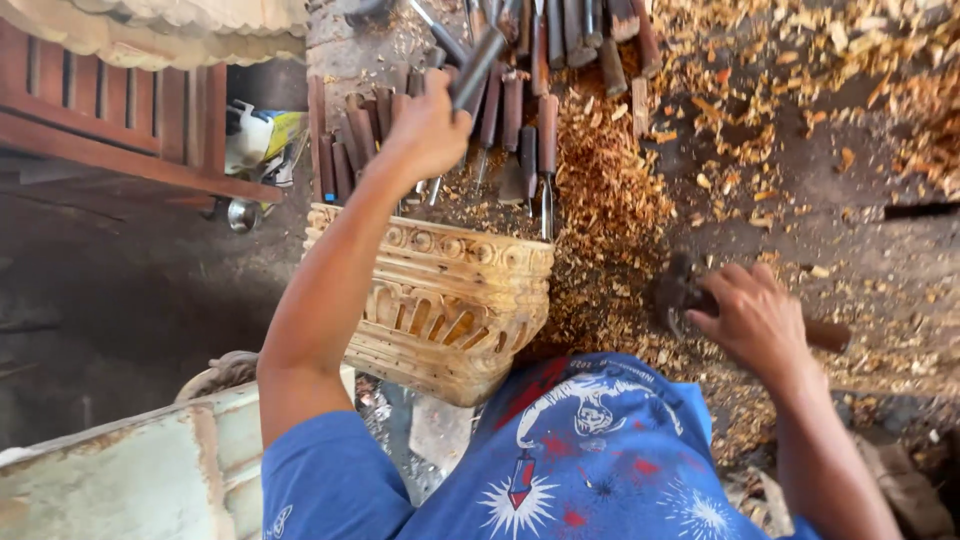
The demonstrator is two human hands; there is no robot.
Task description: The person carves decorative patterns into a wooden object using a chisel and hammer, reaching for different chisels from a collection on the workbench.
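Up top, chisel [478, 66] (dark handle) in left-hand fingers [436, 118].

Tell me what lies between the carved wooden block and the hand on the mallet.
In the head view, a heap of wood shavings covers the ground between the carved block and the right hand gripping the mallet.

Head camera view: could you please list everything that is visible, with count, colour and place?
carved wooden block: one, pale yellow, centre, before the person.
chisels: many, brown handles, in rows beyond the block.
wood shavings: heap, golden, right of the block.
wooden frame: one, reddish brown, upper left.
blue shirt: one, printed, bottom.
left hand: raised, gripping one dark chisel.
right hand: on the ground at right, around a dark mallet.
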